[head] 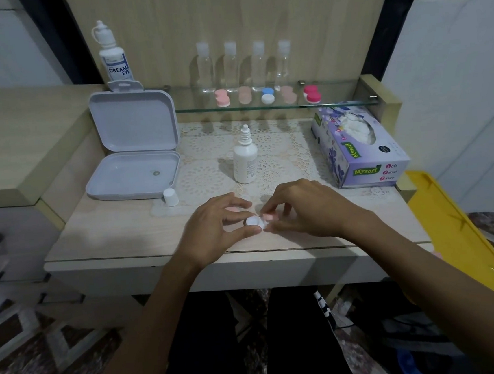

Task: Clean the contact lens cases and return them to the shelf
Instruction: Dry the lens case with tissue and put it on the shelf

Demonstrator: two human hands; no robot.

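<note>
Both hands meet over the front of the table. My left hand (213, 223) pinches the white body of a contact lens case (255, 222), and a pink cap shows under its fingers. My right hand (299, 209) grips the pink cap (269, 216) on the case's right side. On the glass shelf (337, 103) behind lie several more lens cases: pink (221, 98), peach (244, 94), blue and white (267, 95), peach (288, 94), and red (312, 93). An uncapped white solution bottle (246, 156) stands on the table's middle.
An open grey plastic box (134, 155) sits at the left with a small white cap (170, 197) beside it. A purple tissue box (359, 146) is at the right. Several clear bottles (244, 63) line the shelf's back. A larger solution bottle (112, 55) stands upper left. A yellow tray (461, 232) leans at the right.
</note>
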